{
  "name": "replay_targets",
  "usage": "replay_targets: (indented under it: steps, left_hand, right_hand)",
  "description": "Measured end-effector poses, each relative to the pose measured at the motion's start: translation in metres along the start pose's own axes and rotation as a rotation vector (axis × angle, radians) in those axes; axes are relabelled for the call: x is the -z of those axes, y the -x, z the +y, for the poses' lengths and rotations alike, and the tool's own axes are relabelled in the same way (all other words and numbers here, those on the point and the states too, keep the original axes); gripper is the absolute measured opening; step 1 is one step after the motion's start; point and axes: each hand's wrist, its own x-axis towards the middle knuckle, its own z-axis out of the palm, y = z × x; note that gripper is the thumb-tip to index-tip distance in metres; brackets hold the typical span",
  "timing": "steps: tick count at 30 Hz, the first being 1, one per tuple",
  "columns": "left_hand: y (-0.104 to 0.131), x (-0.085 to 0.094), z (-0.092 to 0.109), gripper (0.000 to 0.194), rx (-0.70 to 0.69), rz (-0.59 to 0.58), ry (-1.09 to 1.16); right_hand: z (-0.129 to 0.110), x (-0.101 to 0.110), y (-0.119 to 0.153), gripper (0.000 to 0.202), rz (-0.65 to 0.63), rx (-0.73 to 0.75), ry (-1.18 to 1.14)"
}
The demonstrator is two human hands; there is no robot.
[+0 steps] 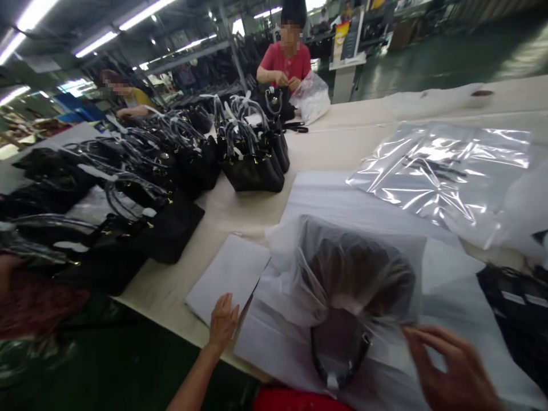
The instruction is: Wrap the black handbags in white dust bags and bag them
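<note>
A dark bag [359,274] lies on white paper sheets in front of me, covered by a translucent plastic bag [282,285]. Its handle loop [314,348] points toward my body. My left hand [224,319] rests with fingers apart on a stack of white sheets [233,265], left of the wrapped bag. At the right edge of the plastic, my right hand [445,359] has its thumb and fingertips brought together on the film.
Many black handbags [252,174] with wrapped handles stand on the left of the table [334,142]. Clear plastic sheets [440,171] lie at the back right, dark fabric pieces [518,319] at the right edge. A person in red [286,60] works across the table.
</note>
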Motion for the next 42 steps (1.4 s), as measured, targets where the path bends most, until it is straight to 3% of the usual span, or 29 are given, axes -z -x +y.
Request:
replay_targets:
  steps: [3, 5, 7, 11, 14, 21, 26, 32, 38, 40, 42]
  left_hand:
    - [0.017, -0.001, -0.026, 0.028, -0.033, -0.038, -0.025]
    - [0.026, -0.001, -0.037, 0.029, -0.052, -0.056, -0.041]
    - [0.032, 0.001, -0.045, 0.033, -0.063, -0.062, -0.058]
    - [0.034, 0.006, -0.053, 0.037, -0.09, -0.066, -0.065]
    - [0.03, 0.012, -0.054, 0.035, -0.108, -0.063, -0.044]
    - [0.007, 0.028, -0.058, 0.03, -0.149, -0.052, 0.065]
    - [-0.018, 0.038, -0.076, 0.029, -0.063, -0.023, 0.118]
    - [-0.042, 0.042, -0.101, 0.045, 0.095, -0.105, 0.144]
    - [-0.056, 0.049, -0.095, 0.04, 0.192, -0.174, 0.224]
    - [-0.065, 0.061, -0.096, 0.039, 0.298, -0.203, 0.271]
    - [-0.078, 0.077, -0.101, 0.039, 0.411, -0.175, 0.268]
  right_hand:
    - [-0.089, -0.076, -0.023, 0.016, -0.255, 0.235, -0.457]
    - [-0.136, -0.13, -0.018, 0.016, -0.529, 0.381, -0.534]
    - [-0.165, -0.181, -0.002, 0.009, -0.715, 0.504, -0.474]
    - [-0.178, -0.26, 0.033, 0.03, -0.951, 0.664, -0.248]
    - [-0.171, -0.29, 0.038, 0.033, -1.064, 0.695, -0.174]
    - [-0.159, -0.302, 0.016, 0.026, -1.125, 1.007, -0.232]
    - [-0.168, -0.293, -0.001, 0.025, -0.936, 1.129, -0.307]
    - [-0.198, -0.292, -0.018, 0.02, -0.96, 1.091, -0.38]
    - [-0.201, -0.286, -0.016, 0.021, -0.986, 1.052, -0.326]
    - [-0.21, -0.278, -0.032, 0.022, -0.92, 1.038, -0.364]
    - [-0.226, -0.269, -0.06, 0.022, -0.76, 1.038, -0.424]
